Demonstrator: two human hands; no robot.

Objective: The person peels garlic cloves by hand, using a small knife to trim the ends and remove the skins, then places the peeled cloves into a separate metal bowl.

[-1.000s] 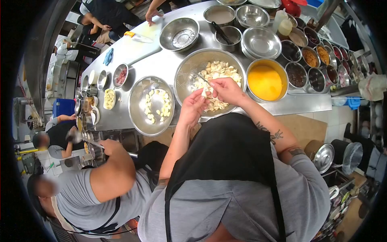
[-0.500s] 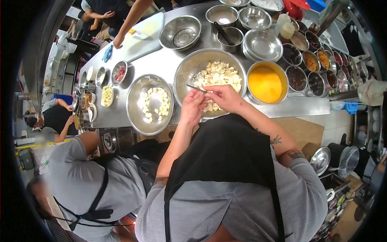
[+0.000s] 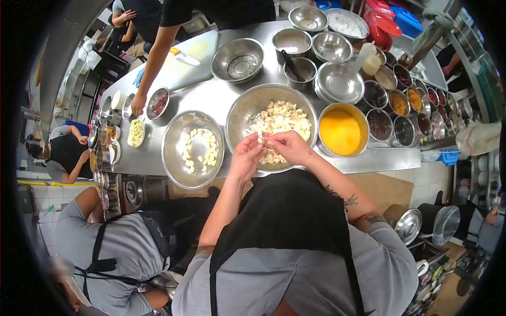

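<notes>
Over a large perforated colander (image 3: 240, 104) full of garlic cloves (image 3: 282, 118), both my hands come together. My left hand (image 3: 246, 157) is closed, pinching a pale garlic clove (image 3: 260, 138) at its fingertips. My right hand (image 3: 289, 147) is closed against the same clove. The small knife seen in it half a second ago is now hidden by the fingers. Left of the colander, a second metal colander (image 3: 169, 162) contains peeled cloves (image 3: 209, 157). A pot of yellow-orange liquid (image 3: 342, 130) stands close to my right hand.
A co-worker's hand (image 3: 138, 104) reaches beside a bowl of reddish pieces (image 3: 158, 105) and a tub of pale pieces (image 3: 136, 134). A knife (image 3: 187, 59) lies on the white cutting board (image 3: 203, 50). Stacked bowls (image 3: 340, 83) and several ingredient containers line the right. Another person (image 3: 113, 253) bends at my left.
The knife blade that stuck out between my hands no longer shows, and a pale clove does. The co-worker's hand has moved from the cutting board towards the small bowls. My view has shifted.
</notes>
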